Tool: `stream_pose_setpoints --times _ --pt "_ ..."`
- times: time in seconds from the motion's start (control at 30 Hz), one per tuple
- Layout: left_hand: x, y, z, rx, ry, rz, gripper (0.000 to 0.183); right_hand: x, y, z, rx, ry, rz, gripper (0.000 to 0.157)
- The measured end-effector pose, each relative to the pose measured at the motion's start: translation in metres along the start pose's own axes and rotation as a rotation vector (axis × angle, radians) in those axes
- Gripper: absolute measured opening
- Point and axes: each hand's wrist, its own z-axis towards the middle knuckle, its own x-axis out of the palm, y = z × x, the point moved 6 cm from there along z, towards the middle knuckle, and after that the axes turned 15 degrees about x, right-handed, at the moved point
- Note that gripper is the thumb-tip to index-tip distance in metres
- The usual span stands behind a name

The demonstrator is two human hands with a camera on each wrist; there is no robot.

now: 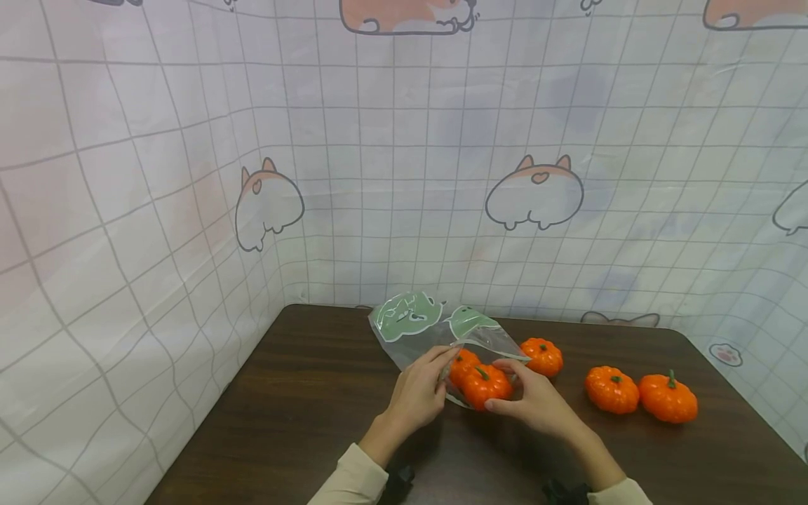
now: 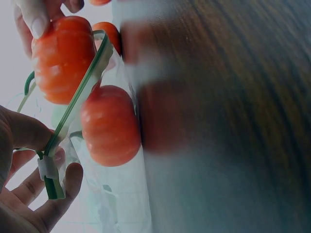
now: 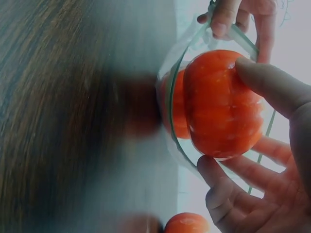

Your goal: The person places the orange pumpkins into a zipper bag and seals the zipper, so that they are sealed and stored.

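Observation:
A clear zip bag (image 1: 404, 354) with green cartoon prints lies on the table, its mouth toward me. Inside it rests one small orange pumpkin (image 2: 111, 126). My left hand (image 1: 416, 389) pinches the bag's green-edged rim (image 2: 73, 104) at the left, thumb on one side and fingers on the other, near a white slider (image 2: 47, 167). My right hand (image 1: 536, 400) grips a second small pumpkin (image 3: 223, 104) between thumb and fingers, right at the bag's open mouth. In the right wrist view, this pumpkin overlaps the one in the bag.
Just right of the bag sits another orange pumpkin (image 1: 543, 357). Farther right, two more pumpkins, a flatter one (image 1: 611, 389) and one with an upright green stem (image 1: 668, 398), stand side by side on the dark wooden table (image 1: 284, 414). A printed grid curtain (image 1: 391, 175) hangs behind the table.

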Motion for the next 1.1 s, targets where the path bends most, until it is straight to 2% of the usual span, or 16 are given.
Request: stream_pose_setpoints --times 0.53,0.87,1.1 --pt "0.002 0.001 0.0 0.013 0.0 0.016 0.064 0.009 0.008 0.005 -0.017 -0.041 0.004 0.077" --pt "0.002 -0.002 0.001 0.038 -0.007 0.029 0.062 0.009 0.003 0.008 -0.002 -0.118 -0.039 0.073" --pt "0.003 -0.002 0.002 0.044 -0.007 0.045 0.062 0.011 0.0 0.011 -0.002 -0.12 -0.05 0.072"
